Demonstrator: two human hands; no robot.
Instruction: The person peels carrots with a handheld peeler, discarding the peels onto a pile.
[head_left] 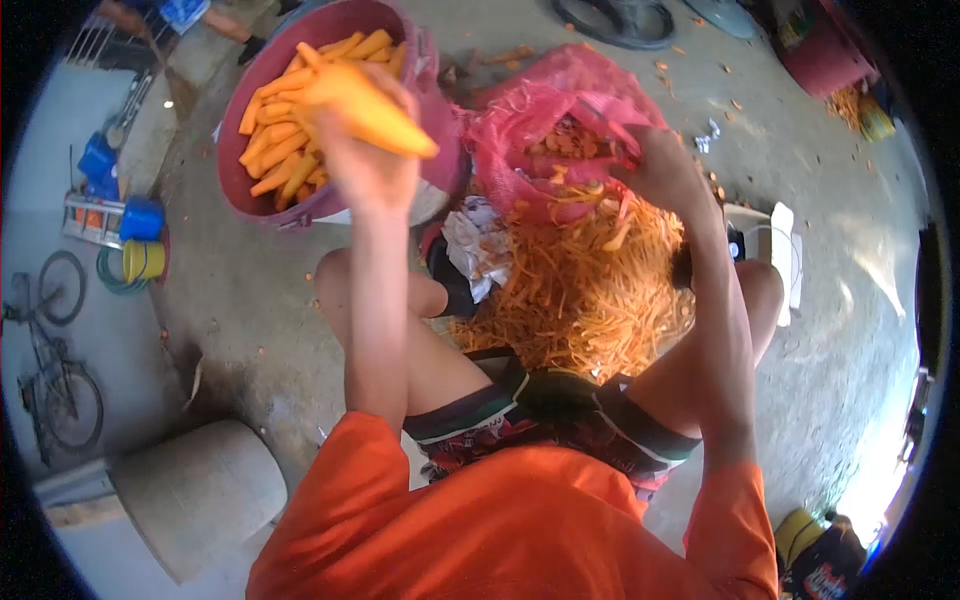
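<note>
Wears an orange shirt and dark patterned shorts, both nearer the body than the fingers. Sits with bent knees around a heap of orange peelings, just short of the right fingers. Has crumpled white paper beside the heap, between and nearer than both sets of fingers. Holds a peeled carrot up in the left hand, with fingers curled around its side, partly closed and motion-blurred, and with its narrow end poking out to the right of them. Has the right hand at the edge of a red net bag, with fingers probably bent; cannot tell, through blur and shadow, how far open or whether gripping anything. Shows a pink tub of peeled carrots behind and left of the left fingers. Farther out, beyond the right fingers, shows a dark red bucket on the concrete floor.
</note>
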